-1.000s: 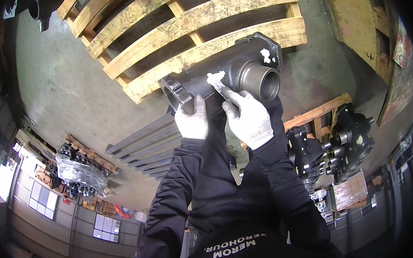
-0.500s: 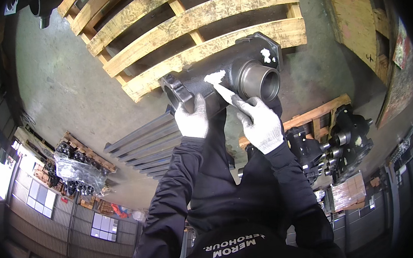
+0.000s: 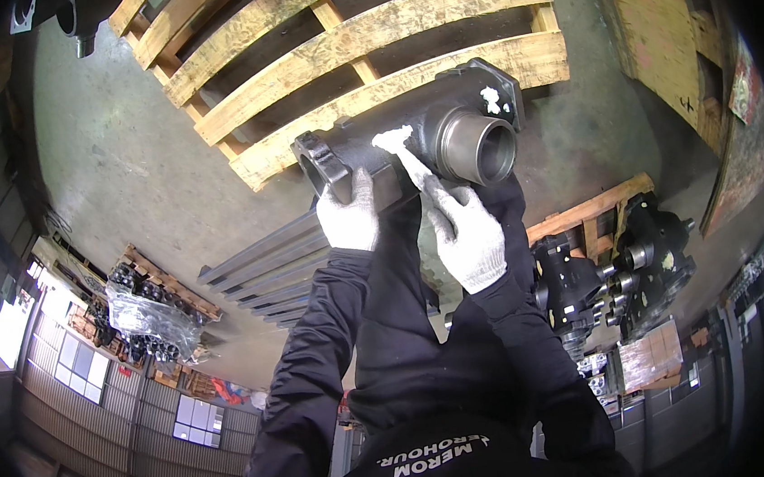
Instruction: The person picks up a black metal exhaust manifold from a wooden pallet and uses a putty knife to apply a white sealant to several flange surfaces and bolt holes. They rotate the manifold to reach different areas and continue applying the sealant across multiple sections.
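Note:
A black cast-metal axle housing point(image 3: 351, 138) lies crosswise in front of me, with a flanged opening at its left end and a bare steel collar point(image 3: 476, 147) facing me at the right. My left hand point(image 3: 349, 216), in a white knit glove, grips the housing by the flange, thumb on top. In my gloved right hand point(image 3: 470, 242) is a putty knife point(image 3: 414, 168), its blade coated white. The blade's tip touches a patch of white paste point(image 3: 391, 138) on the housing's middle. More white paste point(image 3: 491, 98) sits near the right end.
Behind the housing lies a wooden pallet point(image 3: 363, 27). Dark metal bars point(image 3: 262, 267) run below it on the left. More black castings point(image 3: 638, 261) stand by a pallet at right. Farther left, small parts under clear plastic wrap point(image 3: 148, 313) rest on a pallet.
My right hand has shifted slightly left and toward me, with the putty knife held more upright. The left hand keeps its grip on the housing.

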### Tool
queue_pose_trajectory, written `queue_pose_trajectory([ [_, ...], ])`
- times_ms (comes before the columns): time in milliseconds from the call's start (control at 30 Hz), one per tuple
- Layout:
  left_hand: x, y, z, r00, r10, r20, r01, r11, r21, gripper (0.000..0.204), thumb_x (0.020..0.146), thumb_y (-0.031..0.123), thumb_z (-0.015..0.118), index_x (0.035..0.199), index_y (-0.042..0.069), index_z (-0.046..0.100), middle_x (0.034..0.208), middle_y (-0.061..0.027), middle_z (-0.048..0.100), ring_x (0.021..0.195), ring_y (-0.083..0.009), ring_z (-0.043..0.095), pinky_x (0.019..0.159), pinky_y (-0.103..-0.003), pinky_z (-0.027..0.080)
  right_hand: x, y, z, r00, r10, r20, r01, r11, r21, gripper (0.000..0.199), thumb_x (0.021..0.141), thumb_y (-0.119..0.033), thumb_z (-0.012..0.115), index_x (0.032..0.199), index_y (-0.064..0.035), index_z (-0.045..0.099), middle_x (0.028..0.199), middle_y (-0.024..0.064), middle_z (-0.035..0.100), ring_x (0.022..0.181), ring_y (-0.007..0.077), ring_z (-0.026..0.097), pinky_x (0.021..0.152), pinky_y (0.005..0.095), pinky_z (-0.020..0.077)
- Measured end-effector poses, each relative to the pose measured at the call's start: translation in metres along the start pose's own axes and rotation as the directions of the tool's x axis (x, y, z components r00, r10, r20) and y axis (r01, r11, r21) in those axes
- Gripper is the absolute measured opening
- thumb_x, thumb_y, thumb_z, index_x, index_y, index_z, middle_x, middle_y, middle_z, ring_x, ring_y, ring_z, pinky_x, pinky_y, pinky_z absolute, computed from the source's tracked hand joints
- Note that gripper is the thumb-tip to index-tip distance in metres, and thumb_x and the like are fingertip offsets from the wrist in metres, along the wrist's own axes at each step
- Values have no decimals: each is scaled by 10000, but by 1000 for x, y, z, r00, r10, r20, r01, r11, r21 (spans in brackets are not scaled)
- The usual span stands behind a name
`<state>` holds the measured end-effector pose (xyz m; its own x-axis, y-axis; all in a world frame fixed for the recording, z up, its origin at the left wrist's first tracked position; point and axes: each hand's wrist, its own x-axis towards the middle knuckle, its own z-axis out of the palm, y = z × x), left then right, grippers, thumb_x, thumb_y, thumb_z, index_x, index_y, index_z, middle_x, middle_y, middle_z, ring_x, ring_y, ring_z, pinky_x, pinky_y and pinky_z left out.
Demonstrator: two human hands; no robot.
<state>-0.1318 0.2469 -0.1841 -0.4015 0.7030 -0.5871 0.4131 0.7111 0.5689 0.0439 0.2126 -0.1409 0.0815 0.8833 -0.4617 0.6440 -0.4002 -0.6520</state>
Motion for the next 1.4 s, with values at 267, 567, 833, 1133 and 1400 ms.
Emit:
queue_pose_trajectory([
  [267, 0, 1, -1, 999, -31, 16, 31, 1000, -1, 217, 959, 162, 718, 993, -51, 693, 867, -46, 707, 779, -95, 608, 714, -295, 509, 8, -14, -8, 999, 11, 43, -11, 1000, -8, 432, 907, -183, 688, 1337, -200, 652, 1017, 112, 654, 796, 310, 684, 662, 400, 568],
  [567, -11, -5, 6, 999, 10, -43, -11, 1000, -15, 216, 953, 157, 719, 1012, -49, 689, 877, -68, 715, 788, -118, 624, 740, -306, 515, 46, -23, 1, 999, 24, -21, -28, 975, -219, 301, 909, -147, 685, 1199, -65, 685, 824, 175, 625, 693, 340, 666, 613, 426, 548],
  [833, -14, -17, 7, 997, -66, -28, 67, 997, 27, 281, 908, 216, 757, 1030, -32, 706, 908, -142, 742, 818, -232, 702, 765, -356, 538, 58, -23, 6, 982, 113, 150, -43, 913, -406, 359, 903, -231, 669, 1255, -160, 677, 814, 175, 611, 686, 338, 659, 605, 421, 541],
  [1133, -11, -13, 6, 999, 12, -34, -10, 999, 47, 218, 934, 170, 748, 994, -33, 695, 854, -80, 718, 746, -125, 622, 717, -319, 520, 69, -28, -17, 976, 93, 199, -16, 934, -356, 376, 913, -218, 645, 1285, -170, 673, 809, 180, 622, 730, 338, 665, 655, 431, 543],
  [1400, -15, -17, 7, 999, 8, -34, -6, 999, 54, 222, 932, 166, 748, 1001, -38, 693, 878, -88, 721, 768, -128, 638, 733, -318, 524, 69, -25, -5, 973, 79, 214, 16, 912, -409, 375, 907, -207, 652, 1277, -162, 685, 781, 182, 618, 711, 338, 655, 652, 435, 536],
])
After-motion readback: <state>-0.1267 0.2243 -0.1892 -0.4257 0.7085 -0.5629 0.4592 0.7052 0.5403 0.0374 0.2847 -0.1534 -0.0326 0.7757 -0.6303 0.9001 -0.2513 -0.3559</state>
